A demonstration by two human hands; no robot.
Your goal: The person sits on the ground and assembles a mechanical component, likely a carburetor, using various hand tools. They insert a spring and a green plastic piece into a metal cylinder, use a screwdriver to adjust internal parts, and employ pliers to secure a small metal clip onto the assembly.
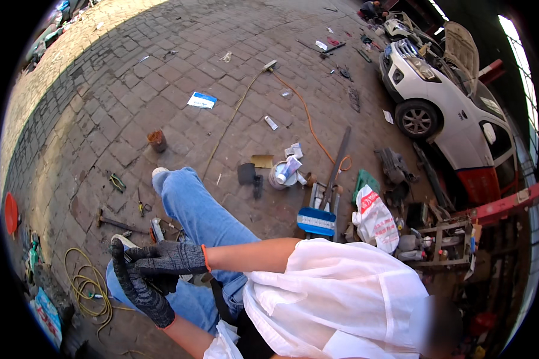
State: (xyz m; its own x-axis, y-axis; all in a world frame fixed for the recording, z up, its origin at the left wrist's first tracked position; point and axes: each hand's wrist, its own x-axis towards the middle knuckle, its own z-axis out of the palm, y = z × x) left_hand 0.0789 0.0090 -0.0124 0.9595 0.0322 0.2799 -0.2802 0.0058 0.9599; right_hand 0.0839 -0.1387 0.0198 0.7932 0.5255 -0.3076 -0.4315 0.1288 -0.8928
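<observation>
Two hands in dark knitted work gloves were seen pressed together at about eight o'clock in the view, low over the lap of blue jeans (pixel 197 215). The right hand (pixel 172 258), with an orange cuff at the wrist, was laid across the left hand (pixel 139 288); its fingers were curled loosely, and whether anything was gripped between the gloves could not be told. The left hand's fingers were held long and nearly straight, pointing toward eleven o'clock. The nearest tool, a hammer (pixel 118 224), was found on the brick paving (pixel 161 78) at about eleven o'clock from the hands, near but not touching, its long axis run from ten to four o'clock. The left hand was the nearer. A dark head and a slim, dull handle were shown. A coiled yellow hose (pixel 87 287) lay at nine o'clock.
</observation>
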